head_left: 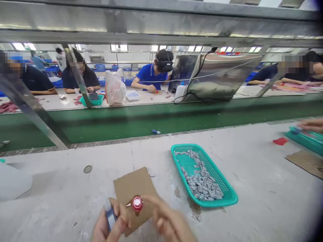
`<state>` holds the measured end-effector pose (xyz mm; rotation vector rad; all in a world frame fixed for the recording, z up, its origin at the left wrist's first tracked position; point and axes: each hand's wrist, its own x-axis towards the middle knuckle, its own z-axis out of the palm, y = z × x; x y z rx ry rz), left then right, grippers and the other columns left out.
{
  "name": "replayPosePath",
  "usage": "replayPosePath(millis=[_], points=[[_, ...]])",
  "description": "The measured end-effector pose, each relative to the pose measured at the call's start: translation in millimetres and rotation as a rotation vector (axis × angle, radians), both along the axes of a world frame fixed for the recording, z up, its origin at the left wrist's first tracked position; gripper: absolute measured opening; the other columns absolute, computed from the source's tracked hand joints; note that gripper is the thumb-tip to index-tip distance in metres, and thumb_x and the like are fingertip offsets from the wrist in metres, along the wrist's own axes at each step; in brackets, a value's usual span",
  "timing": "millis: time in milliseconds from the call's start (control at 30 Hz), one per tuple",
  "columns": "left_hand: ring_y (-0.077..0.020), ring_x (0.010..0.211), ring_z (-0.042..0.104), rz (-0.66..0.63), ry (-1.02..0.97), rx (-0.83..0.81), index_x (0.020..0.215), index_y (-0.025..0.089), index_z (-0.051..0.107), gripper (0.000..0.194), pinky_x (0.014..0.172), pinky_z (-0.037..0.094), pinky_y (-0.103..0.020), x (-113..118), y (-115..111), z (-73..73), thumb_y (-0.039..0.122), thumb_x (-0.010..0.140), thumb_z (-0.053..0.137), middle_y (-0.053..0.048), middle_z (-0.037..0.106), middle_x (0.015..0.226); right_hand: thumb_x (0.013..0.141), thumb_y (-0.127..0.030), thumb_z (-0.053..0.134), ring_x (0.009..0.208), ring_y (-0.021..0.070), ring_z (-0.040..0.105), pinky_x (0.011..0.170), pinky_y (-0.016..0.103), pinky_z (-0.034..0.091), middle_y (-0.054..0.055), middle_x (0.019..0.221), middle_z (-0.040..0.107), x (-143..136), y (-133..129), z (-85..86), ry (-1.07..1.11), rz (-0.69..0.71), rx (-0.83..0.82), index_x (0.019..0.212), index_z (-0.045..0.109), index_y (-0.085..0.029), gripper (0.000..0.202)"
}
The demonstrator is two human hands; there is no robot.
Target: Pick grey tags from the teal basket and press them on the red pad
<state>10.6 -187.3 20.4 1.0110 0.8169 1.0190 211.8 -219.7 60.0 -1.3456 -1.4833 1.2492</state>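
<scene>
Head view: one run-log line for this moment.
left hand: grips small dark-blue piece; right hand: beside shiny red round piece, contact unclear; brown cardboard sheet: beneath red piece; green plastic basket: holds small grey pieces

Bright, diffuse white light fills the scene, and the pale rectangular windows (119,47) at the back are blown out. A soft shadow lies toward the far edge of the scuffed white tabletop (96,195). Glare streaks the grey metal beam (161,23) overhead. The left hand (111,222) and right hand (173,220) are motion-blurred; the view's right corners darken to black.
</scene>
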Motion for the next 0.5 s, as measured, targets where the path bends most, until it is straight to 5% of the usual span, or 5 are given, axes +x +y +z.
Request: replayPosePath(millis=[100,167,300,433,500], points=[[-0.0130,0.045,0.034,0.125,0.163,-0.095,0.082,0.029,0.046,0.027,0.048,0.031,-0.028,-3.3,20.3,16.0,0.053,0.085,0.058,0.004,0.038,0.059,0.095,-0.052,0.040,0.067,0.0187,0.056,0.062,0.027,0.044,0.002,0.072,0.059,70.5,24.2,18.0,-0.339,-0.363,0.114,0.123,0.061,-0.024,0.045],[-0.0118,0.044,0.026,0.111,0.297,-0.062,0.082,0.027,0.045,0.029,0.047,0.024,-0.026,-9.3,42.7,26.4,0.054,0.086,0.055,0.006,0.031,0.057,0.096,-0.046,0.038,0.071,0.0205,0.059,0.061,0.028,0.045,0.005,0.083,0.064,115.1,47.9,20.5,-0.527,-0.420,0.108,0.120,0.061,-0.022,0.041],[-0.0125,0.048,0.030,0.162,0.646,0.170,0.076,0.024,0.039,0.032,0.049,0.024,-0.024,-22.0,116.6,32.6,0.052,0.088,0.050,0.007,0.030,0.055,0.093,-0.027,0.043,0.095,0.0237,0.062,0.077,0.031,0.049,0.011,0.109,0.066,166.6,99.9,6.0,-0.811,-0.262,0.132,0.112,0.064,-0.017,0.030],[-0.0174,0.057,0.049,0.209,1.303,0.398,0.069,0.023,0.032,0.031,0.055,0.037,-0.026,-29.9,208.7,25.5,0.046,0.088,0.043,0.002,0.046,0.060,0.088,-0.018,0.051,0.095,0.0220,0.063,0.078,0.029,0.048,0.010,0.109,0.067,168.1,133.1,-4.8,-0.862,-0.127,0.182,0.107,0.067,-0.018,0.024],[-0.0231,0.063,0.055,0.219,1.428,0.418,0.070,0.024,0.036,0.029,0.057,0.040,-0.030,-31.4,247.7,22.1,0.046,0.086,0.043,-0.003,0.053,0.065,0.086,-0.017,0.054,0.090,0.0218,0.063,0.076,0.029,0.047,0.009,0.103,0.067,163.4,140.0,-6.0,-0.894,-0.090,0.205,0.097,0.068,-0.018,0.018]])
